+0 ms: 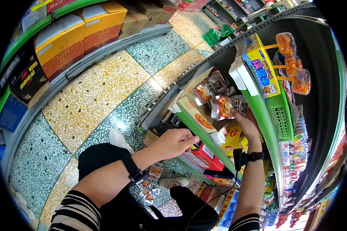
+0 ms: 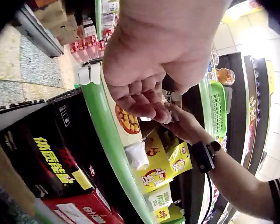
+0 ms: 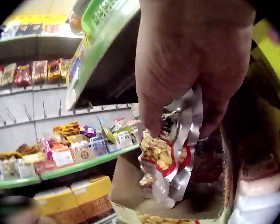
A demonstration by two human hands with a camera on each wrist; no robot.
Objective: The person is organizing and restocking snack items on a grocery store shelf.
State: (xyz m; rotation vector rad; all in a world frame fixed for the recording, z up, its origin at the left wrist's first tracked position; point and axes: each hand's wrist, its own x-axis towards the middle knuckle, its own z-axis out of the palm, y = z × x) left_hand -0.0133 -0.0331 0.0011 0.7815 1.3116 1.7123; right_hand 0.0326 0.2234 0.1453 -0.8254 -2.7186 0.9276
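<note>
My right hand (image 1: 246, 125) reaches into an open carton (image 1: 194, 115) on the shelf. In the right wrist view, that hand (image 3: 191, 70) pinches silver snack packets (image 3: 165, 154) with nut pictures between thumb and fingers, above the carton's inside. More such packets (image 1: 216, 82) lie in the carton. My left hand (image 1: 177, 141) hovers in front of the shelf edge, fingers loosely bent, holding nothing; the left wrist view shows its palm (image 2: 154, 56) and relaxed fingers. Several small packets (image 1: 149, 190) lie on the floor near the shoes.
Yellow bags (image 2: 156, 161) stand beside the carton. A green basket (image 1: 280, 119) and a yellow box (image 1: 260, 67) are on the shelf above. Black and red boxes (image 1: 207, 156) sit below. Orange cartons (image 1: 104, 27) line the opposite shelf, across the tiled floor (image 1: 92, 88).
</note>
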